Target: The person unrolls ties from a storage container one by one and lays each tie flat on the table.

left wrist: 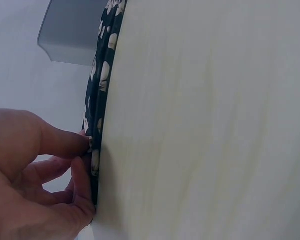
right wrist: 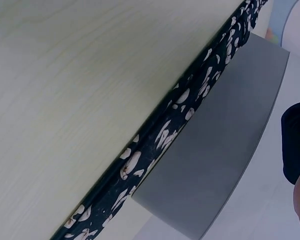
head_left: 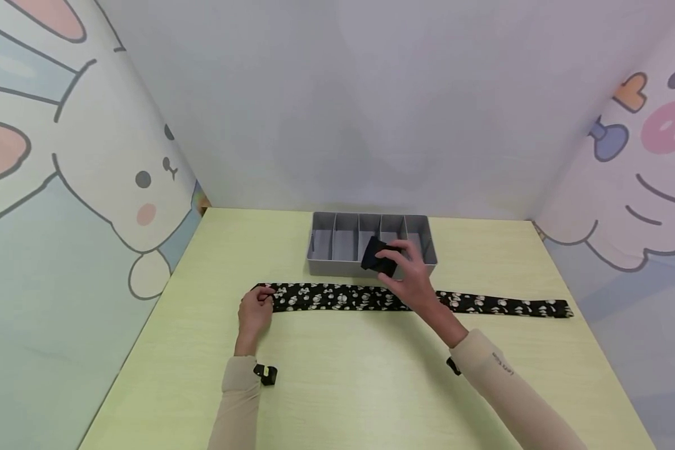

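A long black cloth strip with a pale floral print point(head_left: 337, 297) lies folded flat across the table. At its left end my left hand point(head_left: 255, 312) pinches the fabric; the left wrist view shows the thumb and fingers point(left wrist: 82, 187) on its edge. My right hand point(head_left: 410, 275) is raised over the strip and the front of a grey divided box point(head_left: 337, 267). Between its thumb and fingers it holds a small dark bundle point(head_left: 374, 253), seemingly folded cloth. In the right wrist view this dark bundle point(right wrist: 296, 142) shows only partly, at the right edge.
The grey box has several narrow compartments side by side and stands at the back of the pale wooden table point(head_left: 337, 381), just behind the strip. A plain wall point(head_left: 337, 125) rises behind the table. Walls with cartoon animals point(head_left: 112, 187) flank both sides.
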A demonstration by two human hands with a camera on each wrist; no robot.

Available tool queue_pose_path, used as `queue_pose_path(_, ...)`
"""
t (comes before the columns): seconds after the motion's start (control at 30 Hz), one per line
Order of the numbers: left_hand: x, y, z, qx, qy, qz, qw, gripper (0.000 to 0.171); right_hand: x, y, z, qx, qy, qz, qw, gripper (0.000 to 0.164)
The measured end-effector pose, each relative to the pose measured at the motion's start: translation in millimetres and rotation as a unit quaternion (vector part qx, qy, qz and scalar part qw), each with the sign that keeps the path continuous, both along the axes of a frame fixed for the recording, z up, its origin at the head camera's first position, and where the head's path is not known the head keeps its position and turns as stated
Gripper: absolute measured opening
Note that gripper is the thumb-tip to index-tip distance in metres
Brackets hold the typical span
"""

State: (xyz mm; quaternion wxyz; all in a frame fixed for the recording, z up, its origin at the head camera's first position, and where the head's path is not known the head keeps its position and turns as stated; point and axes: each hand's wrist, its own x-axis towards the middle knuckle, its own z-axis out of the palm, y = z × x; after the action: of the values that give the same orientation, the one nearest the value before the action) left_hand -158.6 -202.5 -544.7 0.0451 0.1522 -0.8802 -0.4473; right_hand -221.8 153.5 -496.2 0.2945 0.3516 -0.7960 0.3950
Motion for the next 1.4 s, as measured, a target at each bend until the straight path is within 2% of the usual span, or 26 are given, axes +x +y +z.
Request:
queue_pose_path(0.53,0.1,1,0.4,0.001,-0.001,0.003,1.0,0.02,12.4,-21,-4.9,-0.048,-0.009,0.02,0.999,0.044)
queue_pose_path(0.9,1.8,1,4.0,-0.005,0.01,-0.002,0.9999,0.02,22.0,-34,-6.1,-0.085,-0.042,0.043,0.995,0.045)
queue_pose_path(1.2,1.7,-2,0.6,-0.011,0.016,-0.005,0.9998,0.017,29.0,-48,-9.3,-0.099,-0.048,0.043,0.993,0.045)
queue_pose_path(1.4,0.8,-3,0.2,0.009,0.004,-0.006,0.9999,0.017,34.9,-58,-12.0,-0.106,-0.064,0.051,0.991,0.043)
